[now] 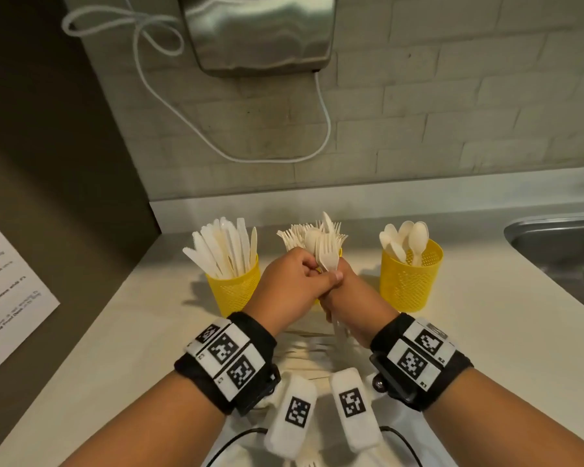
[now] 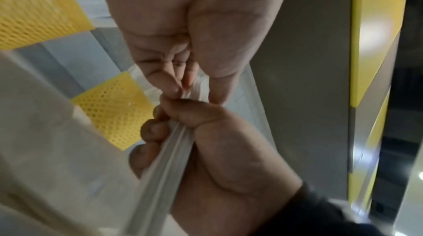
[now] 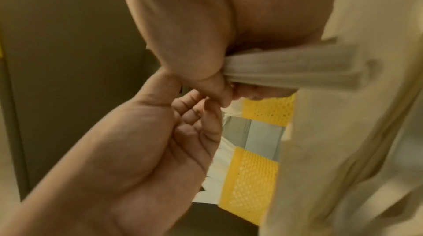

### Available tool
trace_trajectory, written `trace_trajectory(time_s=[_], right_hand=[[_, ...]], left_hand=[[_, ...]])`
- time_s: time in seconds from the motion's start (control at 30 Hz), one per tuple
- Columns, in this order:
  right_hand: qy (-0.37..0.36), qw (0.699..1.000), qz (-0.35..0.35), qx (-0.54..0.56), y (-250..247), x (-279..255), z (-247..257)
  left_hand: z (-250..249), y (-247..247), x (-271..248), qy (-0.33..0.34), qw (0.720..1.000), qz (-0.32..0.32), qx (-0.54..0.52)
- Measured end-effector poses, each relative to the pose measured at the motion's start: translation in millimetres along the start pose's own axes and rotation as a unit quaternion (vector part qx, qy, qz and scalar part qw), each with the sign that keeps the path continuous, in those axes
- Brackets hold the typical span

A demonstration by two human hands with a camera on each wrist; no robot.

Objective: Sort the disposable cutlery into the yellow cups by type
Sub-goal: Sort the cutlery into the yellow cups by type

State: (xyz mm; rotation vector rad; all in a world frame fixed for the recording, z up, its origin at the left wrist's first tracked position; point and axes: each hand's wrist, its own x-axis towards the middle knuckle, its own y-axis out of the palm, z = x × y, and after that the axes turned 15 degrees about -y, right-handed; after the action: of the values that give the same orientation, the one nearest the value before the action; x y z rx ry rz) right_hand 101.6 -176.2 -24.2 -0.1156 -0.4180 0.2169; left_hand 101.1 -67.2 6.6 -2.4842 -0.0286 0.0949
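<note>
Fingers (image 3: 226, 87) of the right hand (image 1: 348, 298) are curled tight round a bunch of pale cutlery handles (image 2: 164, 163), while the left hand (image 1: 284, 291) pinches the upper part of that bundle (image 1: 326, 254) between thumb and fingertips (image 2: 174, 87), just above the right fist. The heads rising from the grip show a spoon bowl and fork tines; how many pieces are held cannot be made out.

Directly behind the fingers stands the middle yellow cup (image 1: 340, 253), almost wholly covered by the hands, with only fork tines (image 1: 292, 235) fanning out above them. To the left of the fingers the knife cup (image 1: 233, 291) holds upright knives (image 1: 223, 247); to the right the spoon cup (image 1: 410, 281) holds spoons (image 1: 407, 237). Both stand apart from the hands. Below the wrists a loose heap of cutlery (image 1: 312, 357) is largely hidden by the wristbands and white marker tabs. Both wrist views are blurred, with pale unfocused shapes filling one side.

All this rests on a cream countertop (image 1: 142, 332). Behind it is a pale brick wall with a steel hand dryer (image 1: 257, 32), cut off at the top, and its looped white cord (image 1: 324, 109). A steel sink (image 1: 560, 251) is cropped at the right edge, and a printed sheet (image 1: 4, 291) at the left.
</note>
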Motion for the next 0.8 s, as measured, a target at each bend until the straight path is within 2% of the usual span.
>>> trace_trajectory(time_s=[0.1, 0.17, 0.23, 0.3, 0.4, 0.5, 0.57, 0.8], right_hand=[[0.001, 0.997, 0.027, -0.070, -6, -4, -7], [0.003, 0.996, 0.042, -0.074, -10, -9, -6], [0.001, 0.999, 0.042, -0.016, -13, -14, -3], [0.016, 0.996, 0.023, 0.086, -16, -18, 3], [0.057, 0.972, 0.008, 0.228, -19, -22, 6], [0.093, 0.954, -0.036, 0.281, -21, -20, 1], [0.089, 0.954, -0.052, 0.280, -23, -19, -1], [0.048, 0.977, -0.042, 0.203, -18, -15, 2]], left_hand=[[2, 8, 4, -0.023, 0.999, 0.010, -0.039], [3, 11, 4, -0.041, 0.995, 0.032, -0.090], [1, 13, 2, -0.054, 0.987, 0.056, -0.141], [-1, 12, 2, -0.046, 0.983, 0.075, -0.161], [-4, 8, 2, -0.033, 0.982, 0.095, -0.160], [-6, 4, 3, -0.050, 0.975, 0.117, -0.185], [-7, 3, 3, -0.056, 0.971, 0.123, -0.196], [-7, 5, 6, -0.049, 0.968, 0.125, -0.210]])
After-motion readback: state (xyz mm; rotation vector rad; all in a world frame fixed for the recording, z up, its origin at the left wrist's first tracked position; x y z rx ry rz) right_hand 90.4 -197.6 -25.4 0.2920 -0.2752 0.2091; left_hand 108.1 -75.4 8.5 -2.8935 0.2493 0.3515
